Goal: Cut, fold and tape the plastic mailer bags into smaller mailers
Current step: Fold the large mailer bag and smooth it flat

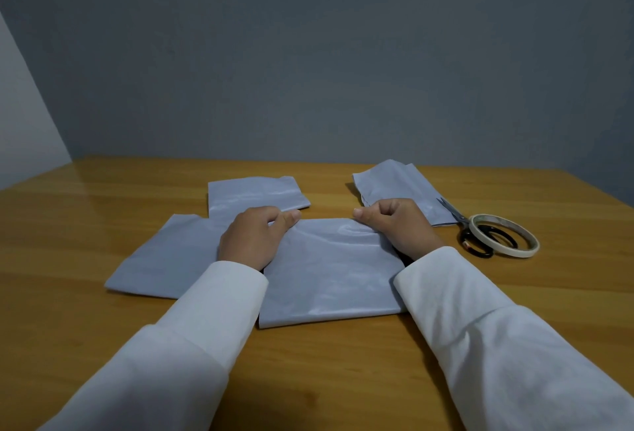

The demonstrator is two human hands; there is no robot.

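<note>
A grey plastic mailer piece [329, 276] lies flat on the wooden table in front of me. My left hand [254, 238] pinches its far left corner with curled fingers. My right hand [398, 228] pinches its far right corner the same way. Another grey piece [164, 259] lies to the left, partly under my left hand. A smaller piece [254, 195] sits behind it, and a further grey piece [398, 187] lies at the back right. Black-handled scissors [456, 216] and a roll of tape [504, 235] rest to the right, the roll lying over the scissor handles.
The wooden table [343, 379] ends at a grey wall behind. Bare wood runs along the left side and the near edge between my white sleeves.
</note>
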